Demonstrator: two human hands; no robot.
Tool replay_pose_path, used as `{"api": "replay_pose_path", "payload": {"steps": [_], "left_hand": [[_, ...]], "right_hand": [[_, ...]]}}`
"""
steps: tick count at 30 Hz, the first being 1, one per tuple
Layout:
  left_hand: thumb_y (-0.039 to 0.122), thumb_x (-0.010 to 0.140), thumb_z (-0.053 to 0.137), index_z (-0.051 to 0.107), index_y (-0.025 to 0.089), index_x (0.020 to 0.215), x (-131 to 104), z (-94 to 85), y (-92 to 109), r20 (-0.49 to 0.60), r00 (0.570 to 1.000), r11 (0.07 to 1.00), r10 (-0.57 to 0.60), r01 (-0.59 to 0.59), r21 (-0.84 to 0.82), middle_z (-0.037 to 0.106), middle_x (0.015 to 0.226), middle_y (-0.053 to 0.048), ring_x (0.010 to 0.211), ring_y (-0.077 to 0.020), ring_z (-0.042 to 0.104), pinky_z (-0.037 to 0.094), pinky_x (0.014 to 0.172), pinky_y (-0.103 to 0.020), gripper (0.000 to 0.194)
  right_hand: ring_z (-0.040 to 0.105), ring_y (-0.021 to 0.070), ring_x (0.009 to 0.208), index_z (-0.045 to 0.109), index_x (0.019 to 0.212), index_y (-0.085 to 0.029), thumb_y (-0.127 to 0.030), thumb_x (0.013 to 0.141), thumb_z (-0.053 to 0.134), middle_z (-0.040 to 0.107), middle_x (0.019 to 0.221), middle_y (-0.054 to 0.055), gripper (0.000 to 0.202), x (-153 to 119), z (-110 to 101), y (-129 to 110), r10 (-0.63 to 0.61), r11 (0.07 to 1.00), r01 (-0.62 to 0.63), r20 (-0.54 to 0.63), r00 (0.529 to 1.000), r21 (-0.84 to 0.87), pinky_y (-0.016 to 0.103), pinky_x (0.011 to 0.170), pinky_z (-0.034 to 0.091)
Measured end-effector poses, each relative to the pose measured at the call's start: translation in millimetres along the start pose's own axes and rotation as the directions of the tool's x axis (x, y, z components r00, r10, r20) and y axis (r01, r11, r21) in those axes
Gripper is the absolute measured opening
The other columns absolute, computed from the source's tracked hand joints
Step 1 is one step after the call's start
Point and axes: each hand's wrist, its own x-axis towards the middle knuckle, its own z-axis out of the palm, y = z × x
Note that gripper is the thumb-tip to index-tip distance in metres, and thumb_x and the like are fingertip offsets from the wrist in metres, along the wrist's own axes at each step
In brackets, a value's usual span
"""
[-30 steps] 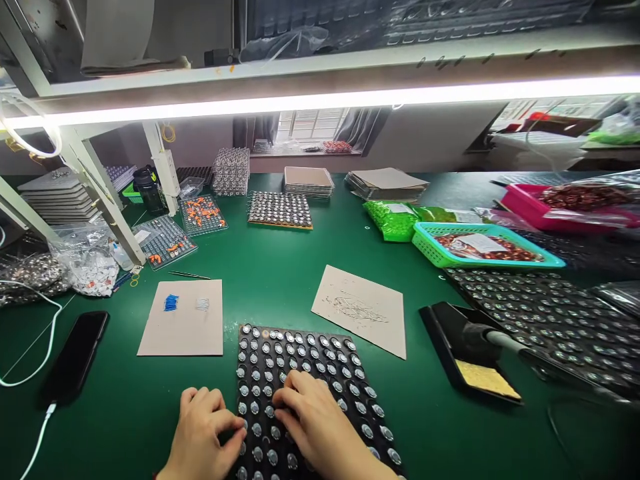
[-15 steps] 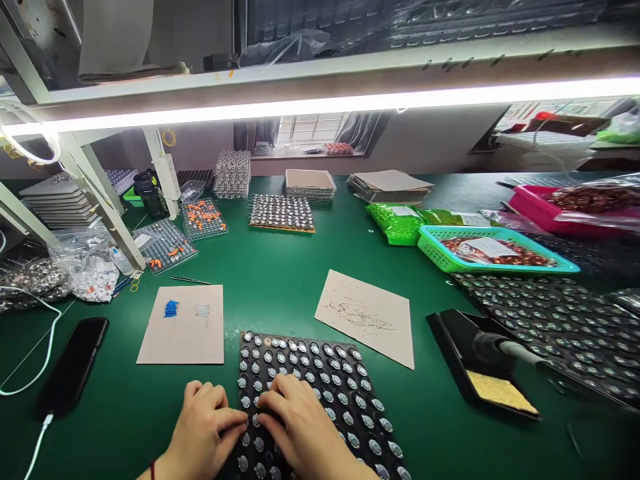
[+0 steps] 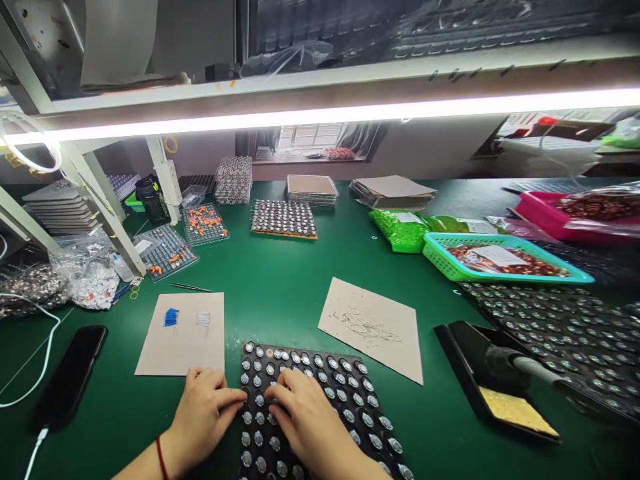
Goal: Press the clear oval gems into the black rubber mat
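Note:
A black tray (image 3: pixel 345 393) studded with several small round silver parts lies on the green mat at the near edge. My left hand (image 3: pixel 203 417) rests at the tray's left edge, fingertips touching the leftmost columns. My right hand (image 3: pixel 307 423) lies flat over the tray's left-middle, fingers curled down onto the parts. Whether either hand pinches a part is hidden under the fingers. A cardboard sheet (image 3: pixel 183 333) with blue and white small components lies just beyond my left hand.
A second cardboard sheet (image 3: pixel 373 330) with wire bits lies right of centre. A soldering iron on its black stand (image 3: pixel 493 377) sits at right, by a large black tray (image 3: pixel 560 330). A phone (image 3: pixel 70 377) with cable lies left. A teal basket (image 3: pixel 505 257), green bags, stacked trays stand farther back.
The view has tipped down a little, so everything sits lower in frame. Both hands have crept toward the tray's far rows, the right hand shifting slightly left.

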Motion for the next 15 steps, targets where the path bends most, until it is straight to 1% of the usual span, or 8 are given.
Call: {"api": "replay_pose_path", "payload": {"steps": [5, 8, 12, 15], "left_hand": [[0.01, 0.08, 0.079, 0.077, 0.029, 0.088, 5.9, 2.0, 1.4, 0.007, 1.0, 1.0, -0.02, 0.02, -0.01, 0.064, 0.077, 0.002, 0.075, -0.0169, 0.06, 0.035, 0.077, -0.035, 0.021], [0.01, 0.079, 0.079, 0.077, 0.029, 0.088, 5.5, 2.7, 2.3, 0.022, 0.999, 0.999, -0.035, 0.035, -0.023, 0.064, 0.077, 0.002, 0.075, -0.017, 0.061, 0.036, 0.077, -0.035, 0.021], [0.015, 0.08, 0.078, 0.076, 0.032, 0.094, 5.1, -0.3, 0.5, 0.054, 0.997, 0.998, -0.058, 0.06, -0.037, 0.067, 0.079, 0.002, 0.077, -0.017, 0.063, 0.037, 0.078, -0.035, 0.022], [0.02, 0.087, 0.071, 0.075, 0.031, 0.099, 8.3, -10.0, -9.9, 0.051, 0.991, 0.992, -0.123, 0.124, -0.017, 0.069, 0.082, 0.001, 0.079, -0.0173, 0.064, 0.038, 0.081, -0.036, 0.016]], "right_hand": [[0.059, 0.0259, 0.087, 0.069, 0.09, -0.018, 0.001, 0.085, 0.065, 0.063, 0.092, 0.006, 0.021, 4.2, 0.0, -2.4, 0.02, 1.0, -0.02, 0.014, 1.0, -0.002, 0.043, 0.078, 0.051], [0.06, 0.0257, 0.089, 0.069, 0.09, -0.019, 0.0, 0.086, 0.066, 0.064, 0.094, 0.005, 0.02, 6.8, -0.7, -4.8, 0.032, 0.999, -0.032, 0.03, 0.999, -0.002, 0.043, 0.08, 0.05], [0.06, 0.0258, 0.091, 0.07, 0.091, -0.019, -0.002, 0.084, 0.07, 0.065, 0.095, 0.005, 0.018, 11.0, -0.6, -8.8, 0.043, 0.999, -0.042, 0.062, 0.997, -0.005, 0.042, 0.082, 0.05], [0.06, 0.0261, 0.091, 0.07, 0.091, -0.018, -0.005, 0.087, 0.069, 0.064, 0.096, 0.007, 0.014, 14.1, -1.8, -9.4, 0.054, 0.999, -0.053, 0.087, 0.995, -0.013, 0.042, 0.082, 0.05]]}}
